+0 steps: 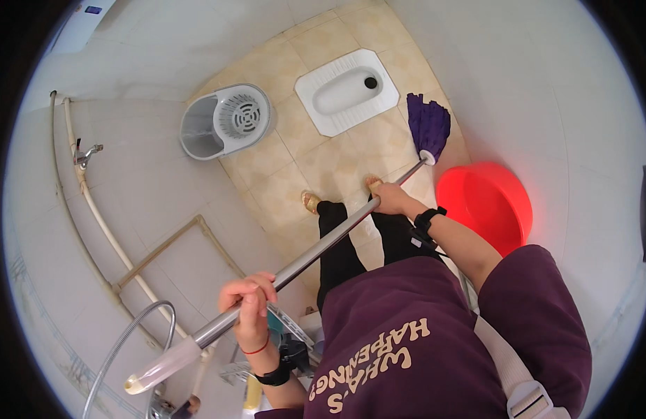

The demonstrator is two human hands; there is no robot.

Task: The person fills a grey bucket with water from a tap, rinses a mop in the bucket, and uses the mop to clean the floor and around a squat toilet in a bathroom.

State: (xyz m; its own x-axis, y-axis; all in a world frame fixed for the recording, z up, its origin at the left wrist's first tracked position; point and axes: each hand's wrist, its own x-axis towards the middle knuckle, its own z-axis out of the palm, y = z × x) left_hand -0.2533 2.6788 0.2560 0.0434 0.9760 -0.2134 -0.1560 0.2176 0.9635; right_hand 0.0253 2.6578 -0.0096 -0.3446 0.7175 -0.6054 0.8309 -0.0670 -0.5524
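Both my hands grip the metal pole (328, 242) of a mop, which slants across my body. My left hand (249, 299) is wrapped around the pole's upper part, just below its pale plastic handle (163, 365). Farther down the pole, my right hand (390, 199) is closed around it. The purple mop head (429, 123) hangs from a white disc at the far end, to the right of the squat toilet (348, 92). Whether its strands touch the floor I cannot tell.
A grey mop bucket with a spin basket (244, 118) stands left of the toilet. A red plastic basin (485, 204) sits by the right wall. Pipes with a tap (87, 153) run along the left wall. A shower hose (110, 340) curves at lower left, near a rack.
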